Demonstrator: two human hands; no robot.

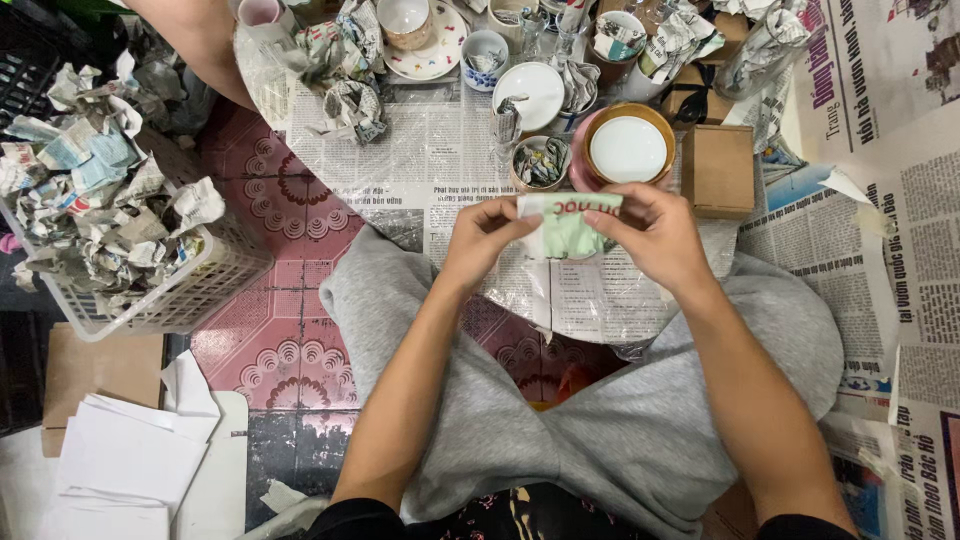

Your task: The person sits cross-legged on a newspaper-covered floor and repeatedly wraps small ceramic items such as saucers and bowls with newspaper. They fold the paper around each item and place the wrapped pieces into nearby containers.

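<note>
Both hands meet over the lap, pinching a small pale green object (pixel 566 236) half wrapped in a strip of newspaper. The left hand (pixel 484 236) has its fingers curled onto the bundle's nine o'clock edge; the right hand (pixel 652 232) grips the three o'clock edge with thumb and fingers closed on the paper. The bundle sits at the centre of the view, above the grey trousers (pixel 640 420) and a sheet of newspaper (pixel 420 170) spread on the floor.

Just past the hands at twelve o'clock stands a brown bowl (pixel 628 150) with a white inside, and beside it at eleven o'clock a small cup stuffed with paper (pixel 541 163). At one o'clock, touching nothing, is a plain brown cardboard box (pixel 718 170), square and unmarked on top. Farther out at twelve o'clock, white plates (pixel 530 95), cups and glasses crowd together, many with crumpled paper in them.

At nine o'clock a white plastic basket (pixel 175 290) is heaped with crumpled newspaper balls. At seven o'clock lies a stack of white paper (pixel 125 460) next to a flat brown cardboard piece (pixel 95 365). More newspaper pages (pixel 880 200) cover the floor at three o'clock. Another person's bare arm (pixel 200 40) reaches in at eleven o'clock
</note>
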